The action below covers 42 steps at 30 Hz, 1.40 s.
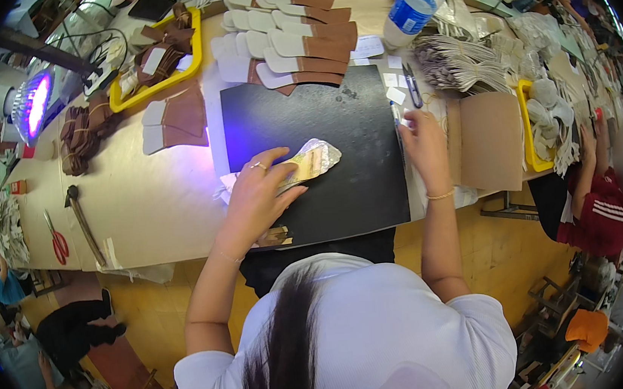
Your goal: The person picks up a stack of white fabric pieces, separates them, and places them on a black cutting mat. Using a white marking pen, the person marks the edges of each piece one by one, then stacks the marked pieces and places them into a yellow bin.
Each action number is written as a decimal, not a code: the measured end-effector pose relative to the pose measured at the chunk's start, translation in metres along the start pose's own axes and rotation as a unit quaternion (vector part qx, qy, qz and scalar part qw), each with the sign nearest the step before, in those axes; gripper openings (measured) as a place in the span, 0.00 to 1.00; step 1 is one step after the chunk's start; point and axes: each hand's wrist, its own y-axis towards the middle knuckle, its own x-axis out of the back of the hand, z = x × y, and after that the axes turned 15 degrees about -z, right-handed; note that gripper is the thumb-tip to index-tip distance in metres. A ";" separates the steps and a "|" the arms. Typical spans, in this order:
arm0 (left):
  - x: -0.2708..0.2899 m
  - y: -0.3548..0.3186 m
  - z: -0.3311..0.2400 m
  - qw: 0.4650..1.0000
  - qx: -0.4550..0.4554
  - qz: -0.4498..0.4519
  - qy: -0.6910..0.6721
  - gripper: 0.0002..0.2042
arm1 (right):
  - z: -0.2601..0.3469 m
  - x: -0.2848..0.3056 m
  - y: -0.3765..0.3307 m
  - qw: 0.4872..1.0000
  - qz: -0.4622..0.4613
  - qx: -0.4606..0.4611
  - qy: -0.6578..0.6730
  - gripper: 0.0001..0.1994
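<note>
Pale bundle (317, 160), left grip (256, 190) atop, palm down

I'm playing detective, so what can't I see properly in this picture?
All in the head view:
- Part of the silvery-yellow piece: hidden under the left hand's grip.
- Whether the right hand's grip pinches anything: fingertips too small.
- Any writing on the white slips: too small.
- Undersides of the stacked brown-and-white pieces: covered by overlapping ones.

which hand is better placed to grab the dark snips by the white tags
Right, most likely: the right hand is close to the dark snips, while the left hand is farther off and lies on the crumpled pale piece.
</note>
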 end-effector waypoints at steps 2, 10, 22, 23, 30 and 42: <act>-0.005 0.000 0.004 1.000 -0.013 0.016 0.000 0.16 | -0.014 0.009 -0.008 0.997 0.044 -0.056 -0.033 0.14; -0.002 -0.011 0.005 0.998 -0.027 -0.056 0.026 0.12 | -0.006 -0.002 -0.005 0.985 0.073 -0.103 -0.115 0.16; -0.020 -0.004 0.002 0.997 -0.051 -0.062 0.016 0.11 | -0.032 0.039 -0.003 0.969 -0.010 -0.219 0.116 0.18; -0.022 -0.004 0.002 0.996 -0.052 -0.065 0.018 0.11 | -0.014 0.047 0.000 0.951 -0.026 -0.243 0.188 0.17; -0.023 -0.002 -0.001 0.996 -0.051 -0.071 0.024 0.10 | 0.006 0.060 0.005 0.790 0.020 -0.295 0.537 0.16; -0.030 -0.007 -0.005 0.990 -0.074 -0.094 0.073 0.10 | 0.114 0.002 -0.043 0.937 0.074 -0.071 0.334 0.13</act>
